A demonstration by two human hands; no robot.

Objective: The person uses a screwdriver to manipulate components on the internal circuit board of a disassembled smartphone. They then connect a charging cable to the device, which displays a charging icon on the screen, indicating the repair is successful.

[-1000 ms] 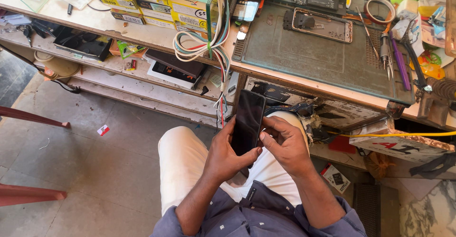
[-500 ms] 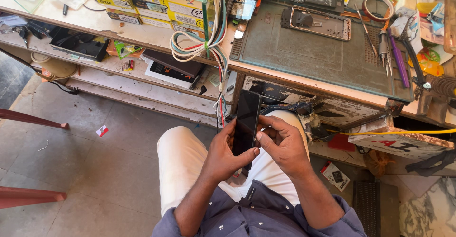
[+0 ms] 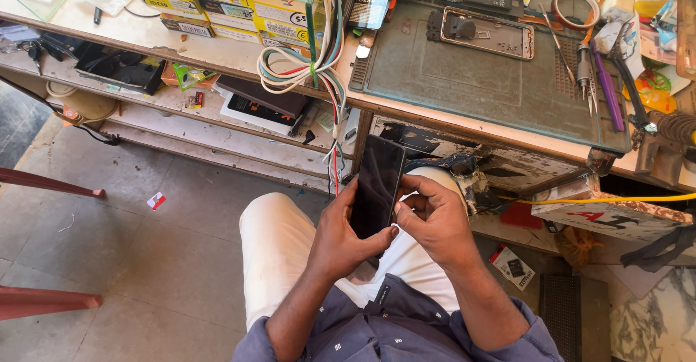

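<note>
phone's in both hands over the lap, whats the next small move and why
Probably work the right hand fingertips along the side edge of the dark phone: the left hand already cradles it from below and the right fingers sit at that edge, screen dark.

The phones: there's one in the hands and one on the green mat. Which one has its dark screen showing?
The phone held by the left hand and right hand. Its dark screen faces up; the phone frame on the green mat lies opened.
</note>
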